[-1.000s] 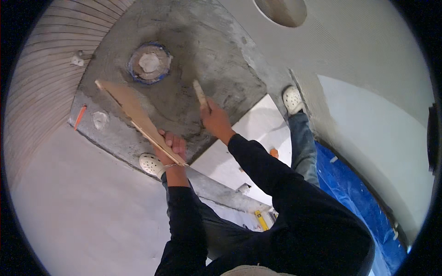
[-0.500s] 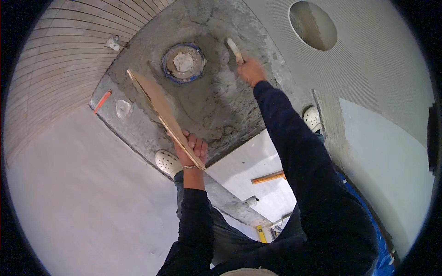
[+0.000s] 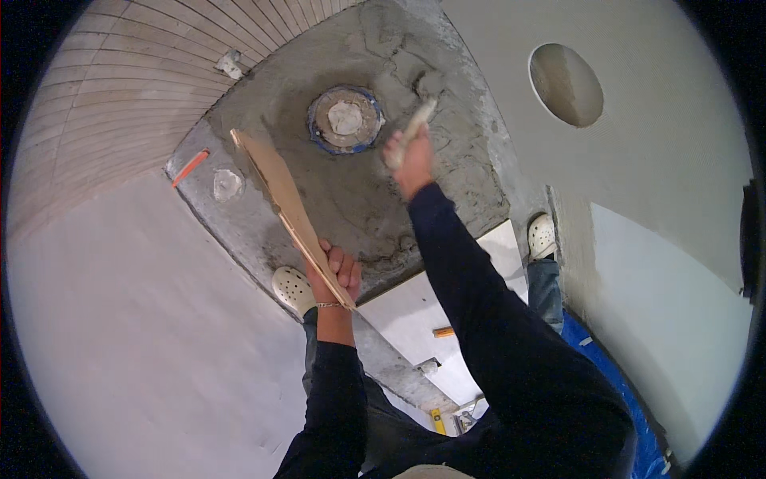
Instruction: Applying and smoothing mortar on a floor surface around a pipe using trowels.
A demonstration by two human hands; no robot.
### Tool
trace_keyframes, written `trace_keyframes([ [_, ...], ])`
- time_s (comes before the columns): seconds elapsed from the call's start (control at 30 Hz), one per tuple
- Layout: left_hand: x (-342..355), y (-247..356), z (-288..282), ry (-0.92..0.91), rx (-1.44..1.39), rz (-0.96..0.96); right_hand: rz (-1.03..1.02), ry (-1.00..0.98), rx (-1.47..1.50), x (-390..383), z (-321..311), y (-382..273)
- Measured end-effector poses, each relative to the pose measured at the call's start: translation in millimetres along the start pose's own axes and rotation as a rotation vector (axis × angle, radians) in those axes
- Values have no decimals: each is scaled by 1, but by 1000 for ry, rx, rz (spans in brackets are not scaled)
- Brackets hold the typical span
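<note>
My left hand [image 3: 339,267] is closed round the near end of a long tan board [image 3: 279,188], which stands on edge and slants away to the far left over the grey mortar bed [image 3: 335,199]. My right hand [image 3: 412,160] grips a pale, stick-shaped tool [image 3: 420,120]. Motion smears it, so its kind is unclear. It points to the far right, above the wet-looking, uneven mortar. To the left of this hand is a round drain opening [image 3: 345,118] with a blue rim and a whitish plug in the middle.
A grooved wall [image 3: 152,104] curves round the far left. An orange strip [image 3: 190,168] and a white-filled hole [image 3: 227,185] lie near the left edge. White slabs [image 3: 399,307] cover the near floor. My clogs [image 3: 293,289] stand on both sides. At right, a wall has a round opening [image 3: 566,85].
My right hand has drawn back nearer to me, and the pale tool now tilts to the far right instead of the far left. My left hand still holds the board. The view has shifted slightly.
</note>
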State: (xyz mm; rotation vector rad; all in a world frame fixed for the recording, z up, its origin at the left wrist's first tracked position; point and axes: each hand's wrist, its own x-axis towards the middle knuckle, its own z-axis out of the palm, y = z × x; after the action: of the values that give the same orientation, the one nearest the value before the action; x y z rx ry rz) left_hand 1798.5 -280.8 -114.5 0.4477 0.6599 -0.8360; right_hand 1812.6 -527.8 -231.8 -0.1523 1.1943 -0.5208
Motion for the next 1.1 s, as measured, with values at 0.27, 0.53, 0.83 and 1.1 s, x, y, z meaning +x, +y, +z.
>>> trace_keyframes([
  [0.27, -3, 12, -8, -15, -31, 6, -109, -225, -758, 14, 37, -50],
  [0.53, 6, -2, -3, -65, -24, 3, -733, -87, -2300, 9, 20, -181],
  [0.83, 8, -6, -4, -136, -78, -37, -1129, -74, -2334, 103, 96, -178],
  [1.1, -6, 19, 0, -64, -65, 31, -152, -235, -1249, 28, 96, -106],
])
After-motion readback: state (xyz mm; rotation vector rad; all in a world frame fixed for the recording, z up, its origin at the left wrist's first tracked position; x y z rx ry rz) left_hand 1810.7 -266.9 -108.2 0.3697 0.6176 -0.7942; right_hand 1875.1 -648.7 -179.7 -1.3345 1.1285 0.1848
